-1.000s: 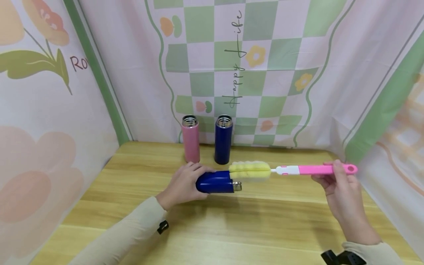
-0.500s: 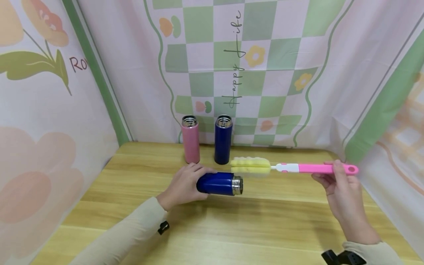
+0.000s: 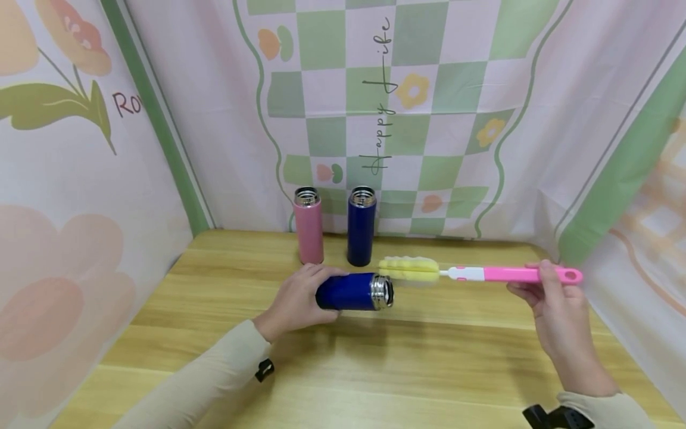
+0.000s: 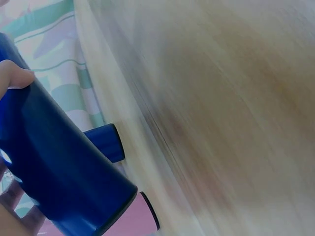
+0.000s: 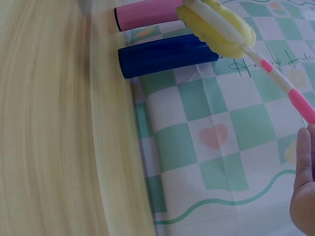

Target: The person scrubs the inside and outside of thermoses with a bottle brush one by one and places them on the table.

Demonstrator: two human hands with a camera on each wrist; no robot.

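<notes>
My left hand grips a dark blue steel bottle near its base, tipped on its side with the uncapped metal neck facing right. In the left wrist view the fingers wrap around the same blue bottle. My right hand pinches the pink handle of a bottle brush, thumb on top. Its yellow sponge head points left, just behind and to the right of the bottle's mouth, outside it. The right wrist view shows the sponge head and part of the right hand.
Behind the hands, a pink bottle and a second blue bottle stand upright without caps on the wooden table. A checked curtain hangs along the back edge, with printed cloth at both sides.
The held bottle has turned so its mouth faces more toward the camera and has risen slightly. The brush, which overlapped the bottle a second ago, has shifted a little to the right.
</notes>
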